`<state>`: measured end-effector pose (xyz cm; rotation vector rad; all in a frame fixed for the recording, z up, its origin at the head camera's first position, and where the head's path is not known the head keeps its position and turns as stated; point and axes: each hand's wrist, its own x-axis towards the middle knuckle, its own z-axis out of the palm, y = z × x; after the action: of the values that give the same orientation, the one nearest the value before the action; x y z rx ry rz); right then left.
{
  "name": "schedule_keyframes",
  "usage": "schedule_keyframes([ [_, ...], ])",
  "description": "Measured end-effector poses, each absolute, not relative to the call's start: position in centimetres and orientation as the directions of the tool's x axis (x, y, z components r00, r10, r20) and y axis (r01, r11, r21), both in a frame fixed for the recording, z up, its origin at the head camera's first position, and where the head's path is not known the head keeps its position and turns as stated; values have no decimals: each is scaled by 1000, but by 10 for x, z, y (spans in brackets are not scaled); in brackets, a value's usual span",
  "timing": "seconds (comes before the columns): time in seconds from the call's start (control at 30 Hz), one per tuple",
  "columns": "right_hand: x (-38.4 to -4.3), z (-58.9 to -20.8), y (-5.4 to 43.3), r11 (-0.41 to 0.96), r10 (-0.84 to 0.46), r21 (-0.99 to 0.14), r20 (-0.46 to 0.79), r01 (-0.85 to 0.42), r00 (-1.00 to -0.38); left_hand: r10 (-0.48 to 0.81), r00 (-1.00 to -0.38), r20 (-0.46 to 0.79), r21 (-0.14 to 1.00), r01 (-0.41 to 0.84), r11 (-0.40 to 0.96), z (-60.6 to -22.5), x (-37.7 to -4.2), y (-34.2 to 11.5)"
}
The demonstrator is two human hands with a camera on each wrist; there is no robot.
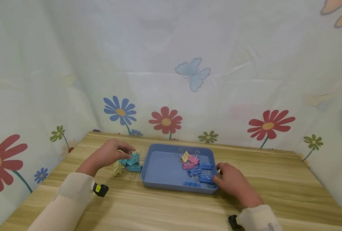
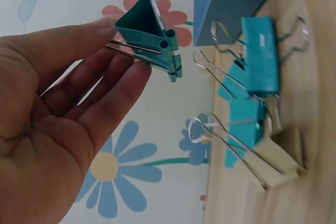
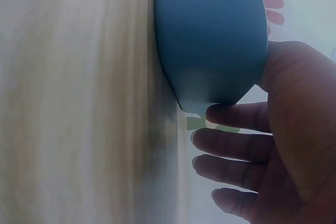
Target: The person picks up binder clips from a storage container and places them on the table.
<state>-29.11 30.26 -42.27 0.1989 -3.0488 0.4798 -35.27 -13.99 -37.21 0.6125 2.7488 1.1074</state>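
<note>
My left hand [image 1: 110, 154] is over a small pile at the left of the tray. Between thumb and fingertips it pinches a teal binder clip [image 2: 140, 27] by a wire handle, raised above the others in the left wrist view. Below lie more teal binder clips [image 2: 261, 59] and a pale yellow binder clip [image 2: 273, 161] on the table. My right hand [image 1: 233, 179] holds the right end of the blue tray [image 1: 163, 168], its thumb over the rim and index finger against the outer wall [image 3: 210, 40]; the other fingers extend loosely.
Inside the tray's right half lie a yellow binder clip [image 1: 185, 156], pink binder clips [image 1: 193, 159] and several blue binder clips [image 1: 205, 166]. The wooden table [image 1: 159, 208] ends at the back against a flowered curtain [image 1: 148, 80].
</note>
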Motion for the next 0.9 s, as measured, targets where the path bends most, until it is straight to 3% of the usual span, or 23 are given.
schedule_keyframes([
  [0.9,-291,-421,302,943,-126,-303,59,-138,-990,493,-870,9,665,373,647,-400,-323,-146],
])
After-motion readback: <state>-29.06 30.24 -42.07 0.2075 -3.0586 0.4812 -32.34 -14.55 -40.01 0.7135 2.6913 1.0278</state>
